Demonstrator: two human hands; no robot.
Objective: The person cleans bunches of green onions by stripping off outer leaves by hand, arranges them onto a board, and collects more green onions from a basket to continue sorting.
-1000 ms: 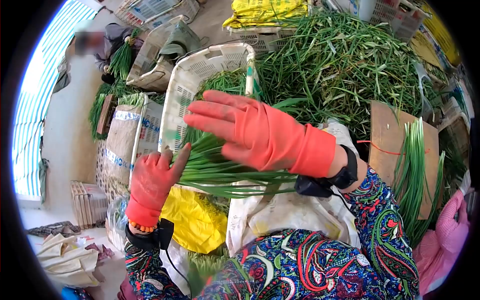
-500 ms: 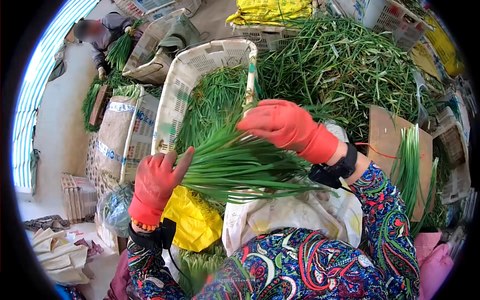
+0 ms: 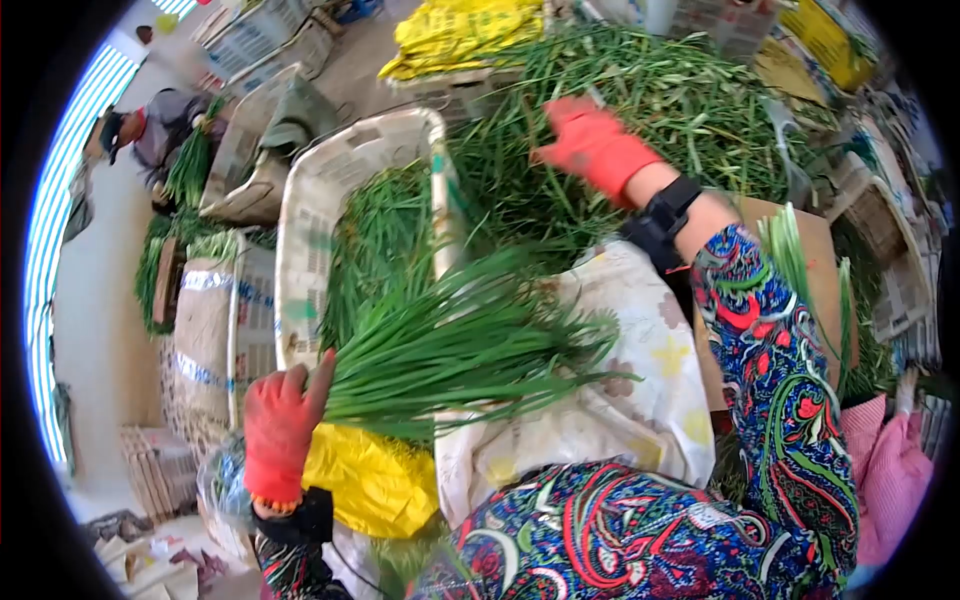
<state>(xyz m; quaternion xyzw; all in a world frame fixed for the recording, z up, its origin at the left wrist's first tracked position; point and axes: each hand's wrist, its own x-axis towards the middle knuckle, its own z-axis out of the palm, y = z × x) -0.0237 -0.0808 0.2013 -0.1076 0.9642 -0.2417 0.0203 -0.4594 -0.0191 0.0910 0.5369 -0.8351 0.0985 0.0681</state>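
Observation:
My left hand (image 3: 283, 425), in a red glove, is closed round one end of a bunch of long green leaves (image 3: 430, 350). The leaves fan out rightward over the near end of a white crate (image 3: 305, 225) and a white patterned cloth (image 3: 640, 335). Loose greens (image 3: 385, 225) lie inside the crate. Beyond it, my right hand (image 3: 595, 148), also red-gloved, is over a big heap of loose greens (image 3: 690, 100). Motion blurs its fingers, and whether it holds anything is unclear.
At the right, a brown board (image 3: 715, 370) bears a bundle of green stalks (image 3: 785, 250). A yellow bag (image 3: 370, 480) lies below my left hand. Wrapped bales and a crate (image 3: 255, 310) stand at the left. Farther back, a person (image 3: 165, 135) in a cap holds a green bunch.
My right hand has moved off the leaves, up and away over the heap. My left hand still grips the bunch. The view has shifted, and the person's head is raised.

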